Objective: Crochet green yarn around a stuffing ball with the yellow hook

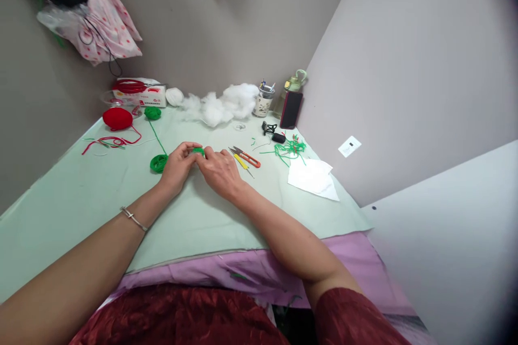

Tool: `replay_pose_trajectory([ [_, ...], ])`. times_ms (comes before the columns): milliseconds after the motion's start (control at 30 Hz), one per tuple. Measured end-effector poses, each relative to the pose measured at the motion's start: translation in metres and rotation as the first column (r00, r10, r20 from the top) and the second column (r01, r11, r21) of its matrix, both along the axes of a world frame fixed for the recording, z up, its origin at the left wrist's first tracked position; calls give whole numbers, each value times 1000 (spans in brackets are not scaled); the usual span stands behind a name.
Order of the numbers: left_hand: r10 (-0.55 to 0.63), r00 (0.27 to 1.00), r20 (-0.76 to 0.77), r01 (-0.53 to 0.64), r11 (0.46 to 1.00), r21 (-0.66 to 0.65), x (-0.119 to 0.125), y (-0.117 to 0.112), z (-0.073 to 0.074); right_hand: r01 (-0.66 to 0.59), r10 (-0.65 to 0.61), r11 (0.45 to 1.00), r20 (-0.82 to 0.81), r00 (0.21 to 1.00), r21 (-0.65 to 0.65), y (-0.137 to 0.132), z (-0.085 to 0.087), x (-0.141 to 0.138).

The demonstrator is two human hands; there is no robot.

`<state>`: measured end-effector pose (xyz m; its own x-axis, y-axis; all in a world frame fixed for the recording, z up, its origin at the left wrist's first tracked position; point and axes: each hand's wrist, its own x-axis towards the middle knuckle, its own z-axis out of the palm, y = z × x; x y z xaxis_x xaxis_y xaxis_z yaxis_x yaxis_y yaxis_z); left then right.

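My left hand [178, 168] and my right hand [222, 170] meet over the middle of the table. Both have their fingers closed on a small piece of green yarn work [198, 151], mostly hidden by the fingers. Beside my left hand lies a round green yarn piece [158, 163] with openings in it. A green strand runs from there back to a small green yarn ball [152, 113]. Just right of my right hand are orange-handled thread snips [249, 158] and a crochet hook with a yellow handle [242, 163].
Red yarn [117, 118] and a tissue box [149, 96] stand at the back left. White stuffing [220, 105] lies along the wall. At the right are a pen cup [264, 102], a phone [291, 110], green yarn scraps [290, 148] and white paper [311, 177].
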<state>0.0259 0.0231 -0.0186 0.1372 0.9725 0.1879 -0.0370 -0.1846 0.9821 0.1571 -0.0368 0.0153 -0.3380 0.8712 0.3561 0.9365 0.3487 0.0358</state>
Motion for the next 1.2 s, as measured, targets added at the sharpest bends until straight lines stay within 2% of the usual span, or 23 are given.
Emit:
replay_pose_trajectory([
  [100,-26,999,35,26,1000,-8,0,0,-1,-16,20,999,-91,996,41,2,1,6],
  [167,-44,998,49,45,999,-9,0,0,0,-32,46,998,-238,970,59,3,2,11],
  [200,-55,997,52,56,998,-7,0,-1,0,-50,69,997,-361,930,61,4,2,13],
  [233,-70,996,52,70,998,-4,0,-1,0,-90,101,995,-570,816,47,6,2,15],
  [333,-113,992,52,113,994,12,0,-1,1,-168,102,986,-789,605,-1,12,-1,20],
  [500,-160,987,10,160,987,17,1,0,-4,-115,-21,989,-868,497,-90,23,-9,30],
  [567,-161,987,-22,161,987,12,2,1,-7,-97,-65,986,-858,510,-133,24,-12,32],
  [733,-131,987,-98,132,991,0,2,3,-10,-67,-134,972,-761,635,-227,22,-16,29],
  [900,-107,985,-134,109,994,4,2,4,-11,-86,-138,954,-674,725,-287,20,-16,27],
  [1067,-108,983,-147,109,994,-5,2,3,-11,-24,-170,961,-660,732,-274,20,-17,26],
  [1200,-98,986,-135,99,995,-2,0,3,-10,-1,-190,966,-711,677,-259,20,-16,28],
])
